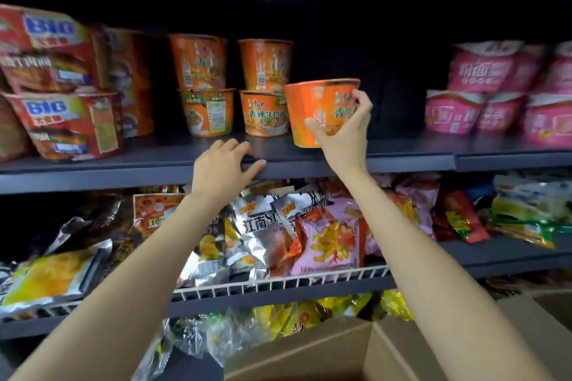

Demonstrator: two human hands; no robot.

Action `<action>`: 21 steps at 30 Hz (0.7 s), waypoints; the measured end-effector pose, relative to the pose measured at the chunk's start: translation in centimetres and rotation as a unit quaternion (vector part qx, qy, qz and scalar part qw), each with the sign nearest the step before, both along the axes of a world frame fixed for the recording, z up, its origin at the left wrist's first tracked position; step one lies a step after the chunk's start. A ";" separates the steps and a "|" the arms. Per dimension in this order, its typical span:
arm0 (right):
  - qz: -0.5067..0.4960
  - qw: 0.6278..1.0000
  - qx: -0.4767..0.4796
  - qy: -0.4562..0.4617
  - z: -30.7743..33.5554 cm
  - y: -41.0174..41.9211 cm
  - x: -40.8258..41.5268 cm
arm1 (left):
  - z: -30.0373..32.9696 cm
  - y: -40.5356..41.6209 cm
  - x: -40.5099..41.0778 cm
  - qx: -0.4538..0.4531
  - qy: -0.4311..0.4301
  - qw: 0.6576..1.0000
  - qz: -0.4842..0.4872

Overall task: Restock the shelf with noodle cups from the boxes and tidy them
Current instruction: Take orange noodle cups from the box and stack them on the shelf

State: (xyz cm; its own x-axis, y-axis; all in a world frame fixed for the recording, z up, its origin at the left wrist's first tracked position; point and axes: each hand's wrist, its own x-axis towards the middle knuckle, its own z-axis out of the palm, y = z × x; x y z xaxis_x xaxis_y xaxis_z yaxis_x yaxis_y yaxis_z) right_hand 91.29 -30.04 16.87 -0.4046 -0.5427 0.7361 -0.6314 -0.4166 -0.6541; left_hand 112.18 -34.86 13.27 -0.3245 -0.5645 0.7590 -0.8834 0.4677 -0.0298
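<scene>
Right hand: the right hand (342, 130) grips an orange paper noodle cup with printed Chinese lettering (315, 113), thumb curled across the lower front wall and fingers hooked over the rim at the cup's 2 o'clock side.
Held cup: upright with a slight tilt, its base at the front lip of the dark grey metal shelf (93, 168); whether it touches the board cannot be told. It sits just beside the shelved cups, at their 3 o'clock.
Left hand: the left hand (224, 168) is spread, fingers straight and relaxed, resting on the shelf's front edge at 7 o'clock from the held cup, holding nothing.
Shelved stock: four matching orange noodle cups (235, 86) stand in two stacks of two, at 9 o'clock from the held cup.
Neighbours: large red noodle bowls marked BIG (66, 124) are stacked at the far 9 o'clock end; pink noodle bowls (501, 90) are stacked at 3 o'clock, well apart from the orange group.
Below: crinkled silver, pink and yellow snack bags (328, 235) crowd the lower tier behind a white wire rail (278, 283).
Foreground: an open brown cardboard box (356, 356) lies at 6 o'clock.
</scene>
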 end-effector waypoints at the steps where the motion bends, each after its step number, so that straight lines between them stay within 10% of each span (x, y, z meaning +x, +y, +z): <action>1: -0.029 0.999 0.038 0.025 -0.3 -0.8 -0.6 | 0.1 -0.3 0.0 -0.014 -0.015 1.000 0.001; 7: -0.267 0.934 0.018 0.236 -2.3 -1.6 -2.4 | -0.5 -1.9 0.3 -0.078 -0.035 0.995 -0.041; 14: -0.114 0.908 0.272 0.297 1.8 -5.2 -2.8 | -0.9 -2.6 0.1 -0.090 -0.023 0.995 -0.035; 21: -0.081 0.965 0.011 0.250 -2.8 1.5 -1.1 | -1.0 -2.7 0.0 -0.078 -0.034 0.996 -0.009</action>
